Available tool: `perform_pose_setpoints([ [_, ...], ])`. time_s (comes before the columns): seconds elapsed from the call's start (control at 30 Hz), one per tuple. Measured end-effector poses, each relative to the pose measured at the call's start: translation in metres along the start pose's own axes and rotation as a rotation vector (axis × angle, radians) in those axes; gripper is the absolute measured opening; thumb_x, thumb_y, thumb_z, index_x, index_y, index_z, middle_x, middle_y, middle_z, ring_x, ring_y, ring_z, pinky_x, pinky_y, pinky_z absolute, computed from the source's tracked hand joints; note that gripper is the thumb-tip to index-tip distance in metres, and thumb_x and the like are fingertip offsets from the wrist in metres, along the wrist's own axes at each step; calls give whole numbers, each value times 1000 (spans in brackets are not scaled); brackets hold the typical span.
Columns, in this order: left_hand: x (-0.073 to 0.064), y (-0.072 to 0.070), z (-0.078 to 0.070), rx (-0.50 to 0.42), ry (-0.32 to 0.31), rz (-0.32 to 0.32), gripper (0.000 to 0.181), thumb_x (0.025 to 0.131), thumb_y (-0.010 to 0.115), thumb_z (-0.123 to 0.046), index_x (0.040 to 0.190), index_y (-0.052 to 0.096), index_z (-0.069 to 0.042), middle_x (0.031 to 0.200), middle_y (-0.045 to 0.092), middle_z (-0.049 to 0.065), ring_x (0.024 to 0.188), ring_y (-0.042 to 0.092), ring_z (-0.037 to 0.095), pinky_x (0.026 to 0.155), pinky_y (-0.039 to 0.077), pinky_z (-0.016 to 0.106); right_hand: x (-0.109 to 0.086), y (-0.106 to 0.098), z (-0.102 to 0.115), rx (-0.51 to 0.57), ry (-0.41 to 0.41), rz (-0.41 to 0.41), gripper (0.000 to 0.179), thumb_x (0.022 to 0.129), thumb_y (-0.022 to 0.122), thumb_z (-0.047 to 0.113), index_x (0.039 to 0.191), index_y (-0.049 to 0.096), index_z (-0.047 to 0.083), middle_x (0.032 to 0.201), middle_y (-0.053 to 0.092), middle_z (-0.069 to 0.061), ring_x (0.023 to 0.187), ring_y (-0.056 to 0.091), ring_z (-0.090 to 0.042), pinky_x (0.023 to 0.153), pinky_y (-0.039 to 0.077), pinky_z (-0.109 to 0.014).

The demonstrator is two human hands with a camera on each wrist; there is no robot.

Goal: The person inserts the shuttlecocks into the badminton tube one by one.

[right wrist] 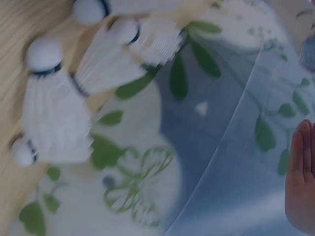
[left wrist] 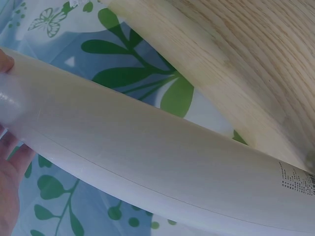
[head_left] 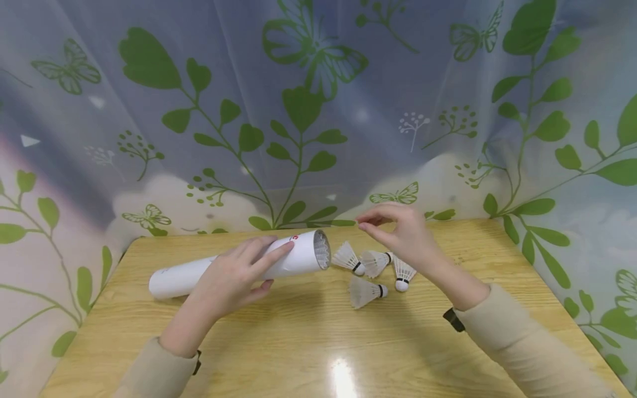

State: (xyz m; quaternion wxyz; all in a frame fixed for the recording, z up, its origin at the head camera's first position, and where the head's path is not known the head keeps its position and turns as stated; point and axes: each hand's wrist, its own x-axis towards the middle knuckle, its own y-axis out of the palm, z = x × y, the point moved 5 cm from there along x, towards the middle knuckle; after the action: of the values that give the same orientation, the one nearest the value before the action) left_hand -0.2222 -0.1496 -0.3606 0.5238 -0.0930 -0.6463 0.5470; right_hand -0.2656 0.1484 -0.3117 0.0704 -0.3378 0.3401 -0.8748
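A long white shuttlecock tube (head_left: 293,260) lies slanted in my left hand (head_left: 231,276), which grips it round the middle. Its mouth faces right, and pale feather-like ridges (head_left: 322,251) show inside. In the left wrist view the tube (left wrist: 157,152) fills the middle, with small print near the right edge. Several white feather shuttlecocks (head_left: 365,290) with dark bands lie on the table just right of the mouth. Over them hovers my right hand (head_left: 405,232), fingers loosely bent, holding nothing. The right wrist view shows its straightened fingers (right wrist: 298,157) apart from the shuttlecocks (right wrist: 56,115).
Under everything is a wooden table (head_left: 293,342) with a light grain. A blue and white curtain (head_left: 219,99) with green leaves and butterflies hangs right behind its far edge and along both sides.
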Motion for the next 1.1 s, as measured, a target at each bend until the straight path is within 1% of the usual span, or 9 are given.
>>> perform_pose_setpoints([
  [0.1,-1,0,1,-1,1,1,92,73,92,-15,156,51,-18,130,67,16,104,74,33,81,68,44,-2,-12,-16,-48,42,-7,13,92,80,2,104,82,5,101,82,-10,87,78,-25,83,66,-41],
  [0.27,-2,0,2,-2,7,-2,92,73,92,-14,156,52,-18,129,67,16,103,74,33,80,68,44,-11,-27,-44,-119,119,-11,12,94,79,6,105,83,7,100,82,-10,86,77,-26,77,63,-27],
  [0.37,-2,1,3,-1,8,-3,93,73,92,-14,156,52,-18,129,67,16,103,74,33,79,68,44,-18,-32,-61,-137,176,-1,12,94,79,7,106,82,5,101,82,-12,87,77,-28,76,60,-22],
  [0.5,-3,0,3,0,9,-4,93,72,93,-14,155,52,-18,129,67,16,104,74,33,80,68,44,-31,-36,-83,-162,275,41,15,96,78,12,108,82,4,104,81,-15,90,76,-30,76,58,-24],
  [0.6,-3,0,3,1,9,-6,93,72,93,-14,155,52,-18,129,67,16,104,74,34,81,68,44,-41,-37,-96,-174,343,77,17,97,78,16,109,82,4,104,81,-16,89,76,-28,74,58,-25],
  [0.67,-3,0,3,1,9,-8,93,72,93,-14,155,52,-18,129,67,16,104,74,34,81,68,45,-46,-37,-104,-178,374,97,18,96,79,17,108,82,4,103,81,-16,87,76,-26,73,58,-26],
  [0.77,-3,-1,2,-1,9,-8,93,72,93,-14,155,52,-17,129,67,16,103,74,33,81,68,44,-53,-36,-114,-188,405,134,19,96,80,18,109,82,4,101,81,-15,84,75,-23,73,59,-28],
  [0.97,-3,-1,2,0,10,-5,93,72,94,-14,155,52,-17,129,67,16,103,74,33,82,67,44,-65,-32,-135,-183,421,203,18,95,80,15,108,82,4,100,81,-14,85,74,-21,76,62,-34],
  [1.1,-2,-2,2,2,10,-5,93,72,94,-14,155,52,-17,129,67,16,103,74,33,83,67,44,-72,-28,-148,-159,427,231,17,94,79,13,107,82,3,99,82,-14,84,74,-21,74,61,-30],
])
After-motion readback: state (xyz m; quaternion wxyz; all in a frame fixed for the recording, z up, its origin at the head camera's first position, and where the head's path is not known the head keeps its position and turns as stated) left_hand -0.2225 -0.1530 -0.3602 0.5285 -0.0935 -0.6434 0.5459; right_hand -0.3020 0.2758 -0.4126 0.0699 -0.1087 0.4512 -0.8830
